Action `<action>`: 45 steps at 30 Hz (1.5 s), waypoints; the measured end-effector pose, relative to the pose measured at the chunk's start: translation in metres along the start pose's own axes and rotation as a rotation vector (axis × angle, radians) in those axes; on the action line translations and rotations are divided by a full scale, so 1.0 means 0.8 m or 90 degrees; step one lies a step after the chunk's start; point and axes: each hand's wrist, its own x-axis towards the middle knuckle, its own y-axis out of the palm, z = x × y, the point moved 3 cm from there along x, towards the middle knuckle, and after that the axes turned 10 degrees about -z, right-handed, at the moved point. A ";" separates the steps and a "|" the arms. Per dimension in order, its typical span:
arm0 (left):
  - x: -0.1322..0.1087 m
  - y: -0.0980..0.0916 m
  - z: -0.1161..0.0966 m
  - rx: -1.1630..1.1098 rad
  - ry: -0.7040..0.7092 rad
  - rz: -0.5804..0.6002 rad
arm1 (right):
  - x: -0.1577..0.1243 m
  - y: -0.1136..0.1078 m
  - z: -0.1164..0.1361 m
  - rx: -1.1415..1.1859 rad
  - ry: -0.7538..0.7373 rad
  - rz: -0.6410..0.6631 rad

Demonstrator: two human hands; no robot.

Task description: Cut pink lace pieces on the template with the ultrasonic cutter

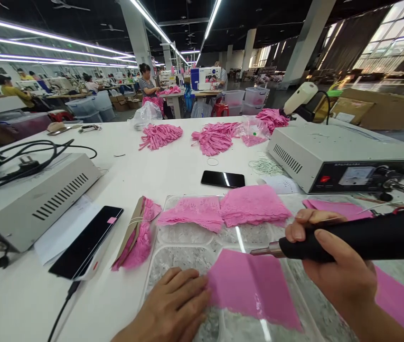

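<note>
My right hand is wrapped round a thick black handheld tool with a metal tip. The tip points left and is at the upper edge of a pink fabric piece; whether it touches the cloth I cannot tell. That piece lies flat on a clear, divided plastic sheet. My left hand lies flat, its fingertips on the left edge of the piece. Beyond it sit two piles of pink lace pieces, a left pile and a right pile.
A grey control box stands at right, another grey box at left. A phone and a tied pink bundle lie left; a second phone lies behind the piles. Pink strip bundles lie farther back. Other people sew beyond.
</note>
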 end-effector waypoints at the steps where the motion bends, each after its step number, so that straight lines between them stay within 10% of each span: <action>1: 0.006 0.005 0.000 -0.005 0.007 0.004 | 0.001 -0.005 0.001 0.004 -0.006 -0.011; 14: 0.019 0.042 0.007 0.023 0.020 0.113 | -0.014 0.008 -0.015 0.016 -0.024 0.039; 45: 0.011 0.044 0.014 0.051 0.060 0.064 | -0.003 -0.014 0.001 0.000 -0.023 0.019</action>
